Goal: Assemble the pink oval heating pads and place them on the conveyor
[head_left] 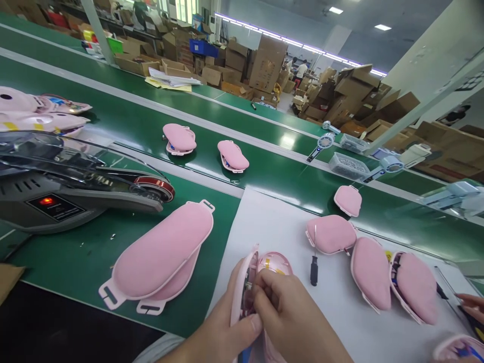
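Observation:
My left hand (227,322) is wrapped round one half of a pink padded shell (237,290), tilted on edge with its inside towards the right. Small parts and wiring show within it. My right hand (293,317) is closed in a pinch at the inner edge of that half; what its fingertips hold is hidden. Just behind lies the other pink half (279,261), with yellow tape inside. A black-handled screwdriver (314,270) rests on the white sheet (242,227) to the right of my hands.
Stacked pink padded pieces (162,252) lie to the left, near a grey machine (56,206) with a red light. Several pink shells (333,234) sit at right. Another person's hand (472,305) is at the right edge. Two shells (179,138) stand on the green belt (264,166).

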The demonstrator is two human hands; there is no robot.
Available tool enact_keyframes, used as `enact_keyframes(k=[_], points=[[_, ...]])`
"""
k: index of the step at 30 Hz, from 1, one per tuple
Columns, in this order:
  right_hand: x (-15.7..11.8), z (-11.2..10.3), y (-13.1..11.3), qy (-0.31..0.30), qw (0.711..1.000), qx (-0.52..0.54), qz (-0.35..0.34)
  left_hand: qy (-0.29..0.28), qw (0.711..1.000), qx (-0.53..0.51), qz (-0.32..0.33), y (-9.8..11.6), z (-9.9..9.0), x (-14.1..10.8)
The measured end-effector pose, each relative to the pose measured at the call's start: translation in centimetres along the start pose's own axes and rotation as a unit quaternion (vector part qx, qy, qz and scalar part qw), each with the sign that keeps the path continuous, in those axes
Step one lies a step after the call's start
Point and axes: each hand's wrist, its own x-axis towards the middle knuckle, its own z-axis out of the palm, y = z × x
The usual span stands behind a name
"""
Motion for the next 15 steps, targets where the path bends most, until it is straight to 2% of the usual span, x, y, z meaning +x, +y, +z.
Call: enact_keyframes(k=[5, 7, 9, 12, 14, 15], points=[[-0.3, 0.1, 0.2, 0.0, 0.997, -0.068, -0.024, -0.029, 0.99, 0.134, 0.015, 0.3, 0.2, 0.1], [-0.4, 0.2, 0.4, 0.032, 0.996, -0.082, -0.032, -0.034, 0.995, 0.098, 0.009, 0.7, 0.5, 0.5], [-0.7, 0.5, 1.2, 0.101, 0.99, -0.08, -0.057, -0.028, 0.999, 0.019, -0.006, 0.9, 0.9, 0.8], [-1.9, 1.4, 4.7, 0.258, 0.958, -0.079, -0.099, 0.042, 0.999, -0.028, -0.018, 0.6, 1.3, 1.0], [-2.9, 2.7, 8.0, 0.343, 0.93, -0.096, -0.09, 0.119, 0.992, 0.038, -0.012, 0.6, 1.3, 0.8], [-3.4, 3.6, 9.7, 0.348, 0.931, -0.097, -0.059, 0.158, 0.983, 0.089, -0.011, 0.8, 1.3, 0.7]])
